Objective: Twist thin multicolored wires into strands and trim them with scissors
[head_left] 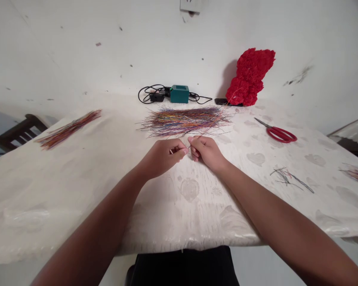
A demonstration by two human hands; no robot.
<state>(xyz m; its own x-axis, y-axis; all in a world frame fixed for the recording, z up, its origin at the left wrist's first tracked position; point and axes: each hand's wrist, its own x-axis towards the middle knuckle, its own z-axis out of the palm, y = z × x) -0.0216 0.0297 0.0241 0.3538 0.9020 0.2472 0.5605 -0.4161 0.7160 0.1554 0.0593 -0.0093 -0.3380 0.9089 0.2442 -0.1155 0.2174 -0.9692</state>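
Observation:
My left hand (162,155) and my right hand (205,151) meet at the middle of the table, fingers curled and pinched together. Between the two sets of fingertips runs a very thin wire (189,147), barely visible. Just beyond my hands lies a wide heap of thin multicoloured wires (185,119). A second bundle of coloured wires (68,129) lies at the left of the table.
The table carries a pale patterned cloth (77,186). Red scissors (277,133) lie at the right, with wire scraps (289,178) nearer me. A teal box (179,93) with black cables and a red fluffy object (250,77) stand by the wall. A dark chair (18,133) is at left.

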